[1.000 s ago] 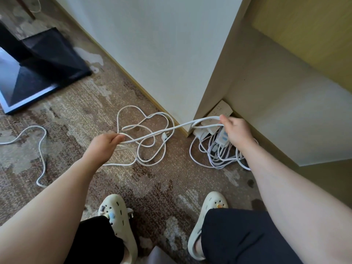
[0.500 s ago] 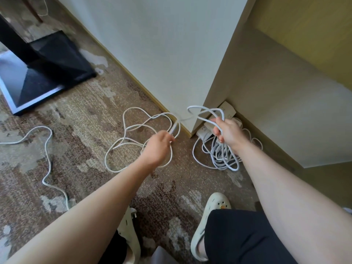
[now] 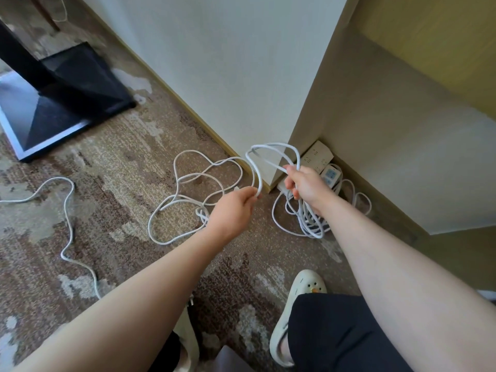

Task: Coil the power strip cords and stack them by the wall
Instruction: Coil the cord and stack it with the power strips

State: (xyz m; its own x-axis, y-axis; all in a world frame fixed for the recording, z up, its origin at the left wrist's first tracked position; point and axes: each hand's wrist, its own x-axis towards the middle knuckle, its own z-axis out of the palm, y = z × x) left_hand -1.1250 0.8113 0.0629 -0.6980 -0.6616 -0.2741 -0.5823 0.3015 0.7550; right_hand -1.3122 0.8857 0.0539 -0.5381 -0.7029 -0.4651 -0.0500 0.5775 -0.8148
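Observation:
A long white power strip cord [image 3: 188, 181] lies in loose loops on the patterned carpet. My left hand [image 3: 236, 210] pinches a stretch of it just left of the wall corner. My right hand [image 3: 306, 186] grips raised loops of the same cord [image 3: 273, 151] above the floor. Below my right hand, a coiled bundle of white cord [image 3: 303, 221] lies beside two white power strips [image 3: 319, 157] tucked against the wall in the recess.
A white wall corner [image 3: 268, 167] juts out between my hands. A black stand base [image 3: 64, 103] sits at the left. Another loose white cord [image 3: 67, 210] trails across the carpet on the left. My feet in pale clogs [image 3: 298, 299] stand near the bottom.
My left hand has moved right along the cord, close to my right hand. My right hand has lifted and now holds raised loops where the cord was stretched straight before.

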